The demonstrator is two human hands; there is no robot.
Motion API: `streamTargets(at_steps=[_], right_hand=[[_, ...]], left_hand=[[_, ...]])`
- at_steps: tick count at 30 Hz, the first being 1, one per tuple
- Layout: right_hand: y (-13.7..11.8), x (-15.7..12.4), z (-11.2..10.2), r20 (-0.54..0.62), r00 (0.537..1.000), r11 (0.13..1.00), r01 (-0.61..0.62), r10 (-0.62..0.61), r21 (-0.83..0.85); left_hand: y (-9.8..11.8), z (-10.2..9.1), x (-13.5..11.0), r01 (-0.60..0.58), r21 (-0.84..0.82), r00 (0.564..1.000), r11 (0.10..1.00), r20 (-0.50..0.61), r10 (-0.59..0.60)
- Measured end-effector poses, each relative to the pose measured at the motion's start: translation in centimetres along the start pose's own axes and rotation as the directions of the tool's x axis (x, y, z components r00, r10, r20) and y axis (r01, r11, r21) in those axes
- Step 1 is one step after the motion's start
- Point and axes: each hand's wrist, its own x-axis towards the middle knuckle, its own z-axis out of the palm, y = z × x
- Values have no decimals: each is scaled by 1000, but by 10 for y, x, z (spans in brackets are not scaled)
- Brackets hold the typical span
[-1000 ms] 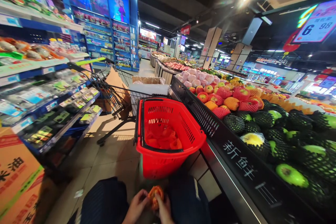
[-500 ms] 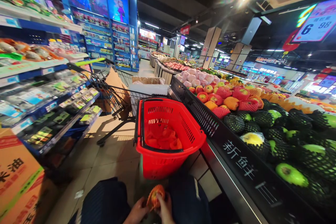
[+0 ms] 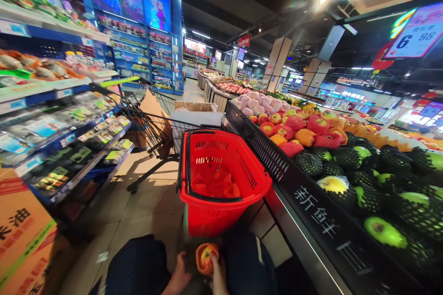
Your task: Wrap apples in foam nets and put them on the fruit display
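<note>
Between my knees, my right hand (image 3: 216, 269) grips an apple (image 3: 206, 254) wrapped in an orange foam net, its red and yellow top showing. My left hand (image 3: 180, 274) is just to the left, apart from the apple, its fingers loose and holding nothing. Right in front of my knees stands a red shopping basket (image 3: 226, 214) with a black handle folded on its rim. Orange foam nets (image 3: 221, 182) lie in its bottom; whether fruit is inside them I cannot tell.
On the right, a black-edged fruit stand (image 3: 311, 207) bears netted apples (image 3: 316, 124) and green melon-like fruit in black nets (image 3: 384, 230). A shopping cart (image 3: 155, 122) stands beyond the basket. Shelves of packaged food (image 3: 69, 156) and a cardboard box (image 3: 24, 235) line the left.
My left hand has let go of the apple's foam net and drawn away to the left. The apple has turned slightly upright in my right hand.
</note>
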Motion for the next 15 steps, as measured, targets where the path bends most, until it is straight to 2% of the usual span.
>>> streamTargets(at_steps=[2, 5, 8, 12, 15], right_hand=[[0, 1, -1, 37, 999, 1000, -8, 8, 19], [1, 2, 0, 103, 991, 995, 76, -82, 62], [2, 3, 2, 178, 975, 988, 119, -135, 96], [5, 2, 4, 251, 963, 993, 71, -93, 94], [8, 1, 5, 273, 959, 997, 71, -80, 41]], left_hand=[[-7, 3, -2, -35, 7, 993, 999, 117, 34], [-16, 7, -3, -92, 26, 949, 995, 304, 80], [-25, 6, 0, -113, 50, 936, 992, 339, 90], [-34, 5, 5, -112, 18, 938, 994, 333, 99], [-30, 4, 3, -84, 50, 937, 995, 343, 62]])
